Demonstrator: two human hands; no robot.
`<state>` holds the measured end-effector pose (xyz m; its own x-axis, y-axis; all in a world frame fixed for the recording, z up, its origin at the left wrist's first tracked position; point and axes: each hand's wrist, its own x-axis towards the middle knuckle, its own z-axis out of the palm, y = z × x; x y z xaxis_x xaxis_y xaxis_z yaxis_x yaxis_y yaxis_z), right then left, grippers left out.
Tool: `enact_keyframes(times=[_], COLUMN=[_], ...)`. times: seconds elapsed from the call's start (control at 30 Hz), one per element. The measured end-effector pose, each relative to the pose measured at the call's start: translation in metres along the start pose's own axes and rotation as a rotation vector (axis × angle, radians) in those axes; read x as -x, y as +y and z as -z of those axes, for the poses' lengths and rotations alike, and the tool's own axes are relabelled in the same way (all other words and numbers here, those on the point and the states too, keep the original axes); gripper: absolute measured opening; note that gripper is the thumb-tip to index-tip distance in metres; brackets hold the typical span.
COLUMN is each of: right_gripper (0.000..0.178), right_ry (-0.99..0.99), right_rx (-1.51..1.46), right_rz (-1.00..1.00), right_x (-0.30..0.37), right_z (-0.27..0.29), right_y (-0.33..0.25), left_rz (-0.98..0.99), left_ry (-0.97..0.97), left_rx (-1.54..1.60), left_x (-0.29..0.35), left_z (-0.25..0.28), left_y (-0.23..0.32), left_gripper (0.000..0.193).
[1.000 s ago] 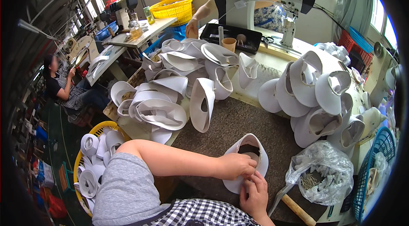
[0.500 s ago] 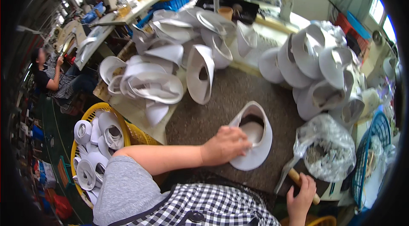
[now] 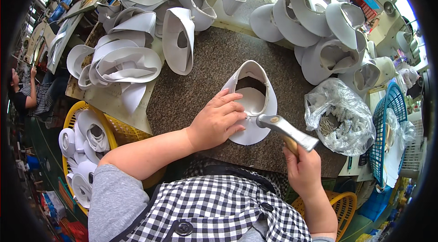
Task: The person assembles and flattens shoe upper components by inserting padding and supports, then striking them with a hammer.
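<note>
A white visor-shaped piece (image 3: 255,134) with a large oval opening lies on the dark speckled work surface (image 3: 205,59) in front of me. My left hand (image 3: 216,121) grips its left side, the bent fingers and thumb beside the opening. The fingertips come close to a small spot on the band between opening and brim. My right hand (image 3: 303,169) is closed round the wooden handle of a hammer (image 3: 292,132). The metal head lies over the right part of the visor, its round face near the left fingertips; whether it touches, I cannot tell.
More white visors stand in piles at the left (image 3: 127,64) and at the right (image 3: 315,18). An open clear plastic bag (image 3: 360,123) of small greyish pieces sits right of the hammer. A yellow basket (image 3: 73,118) of rolled white pieces and a blue basket (image 3: 381,128) flank the work surface.
My right hand has picked the hammer up from the surface and brought it leftward over the visor. My left hand has shifted on the visor's left side. The view has tilted down.
</note>
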<state>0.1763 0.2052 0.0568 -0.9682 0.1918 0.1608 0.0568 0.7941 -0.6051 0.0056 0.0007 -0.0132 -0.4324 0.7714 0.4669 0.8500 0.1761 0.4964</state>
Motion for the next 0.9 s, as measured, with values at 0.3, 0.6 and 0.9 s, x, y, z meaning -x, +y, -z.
enact_keyframes(times=[0.3,0.6,0.9], right_gripper=[0.03,0.015,0.019], right_ry=[-0.04,0.009,-0.121], right_rx=[0.158,0.13,0.22], right_rz=[0.131,0.059,0.029], right_x=[-0.006,-0.005,-0.01], right_z=[-0.022,-0.022,-0.017], right_y=[-0.002,-0.001,0.009], left_rz=[0.021,0.012,-0.108], left_ry=[0.048,0.04,0.01], left_rx=[-0.009,-0.003,-0.309], left_x=[0.001,0.0,0.004], left_z=[-0.002,-0.003,-0.008], left_y=[-0.001,0.0,0.011], left_gripper=[0.022,0.025,0.03])
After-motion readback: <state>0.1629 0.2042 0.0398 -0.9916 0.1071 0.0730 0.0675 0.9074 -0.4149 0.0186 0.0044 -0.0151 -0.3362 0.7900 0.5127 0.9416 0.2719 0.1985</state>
